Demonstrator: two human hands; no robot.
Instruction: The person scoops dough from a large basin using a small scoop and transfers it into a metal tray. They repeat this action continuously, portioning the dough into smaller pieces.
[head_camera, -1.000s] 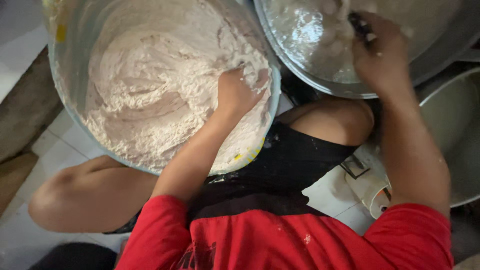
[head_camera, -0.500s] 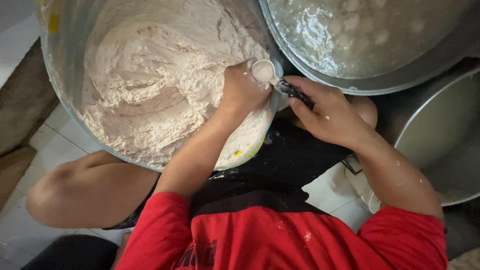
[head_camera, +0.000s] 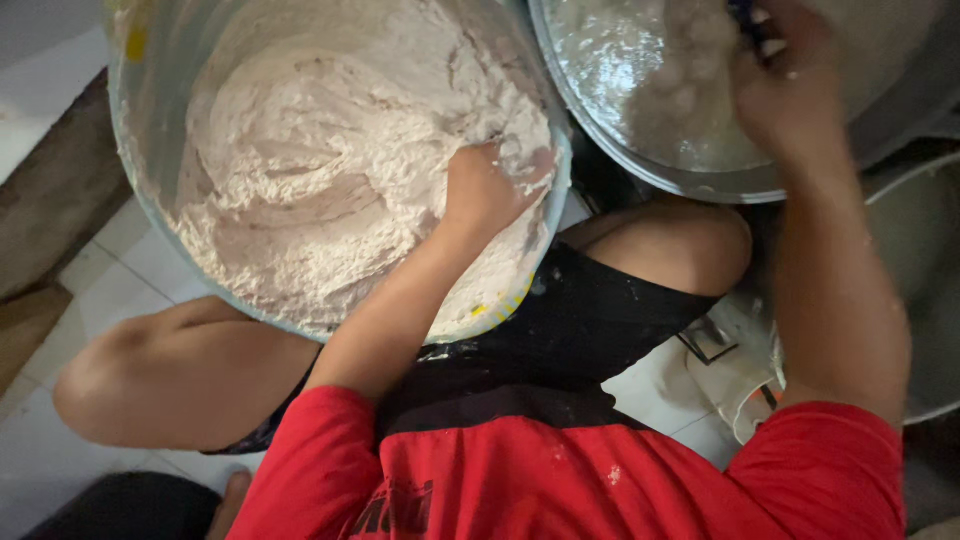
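A large translucent tub (head_camera: 140, 190) holds thick white dough (head_camera: 320, 180). My left hand (head_camera: 485, 190) is buried in the dough at the tub's right rim, fingers curled around a handful. To the right stands a wide metal bowl (head_camera: 600, 130) of cloudy liquid with several pale dough lumps (head_camera: 690, 90) in it. My right hand (head_camera: 790, 90) hovers over that bowl and grips a dark-handled spoon (head_camera: 752, 20); most of the spoon is hidden by the fingers and the frame's top edge.
A second metal pan (head_camera: 930, 290) sits at the right edge. My bare knees (head_camera: 690, 245) bracket the tub over a white tiled floor (head_camera: 110, 270). A wooden board (head_camera: 50, 190) lies at the left. A crumpled white wrapper (head_camera: 745, 370) lies under my right arm.
My right hand met the left at the tub's rim with the spoon, then swung back up over the metal bowl. The left hand stayed in the dough.
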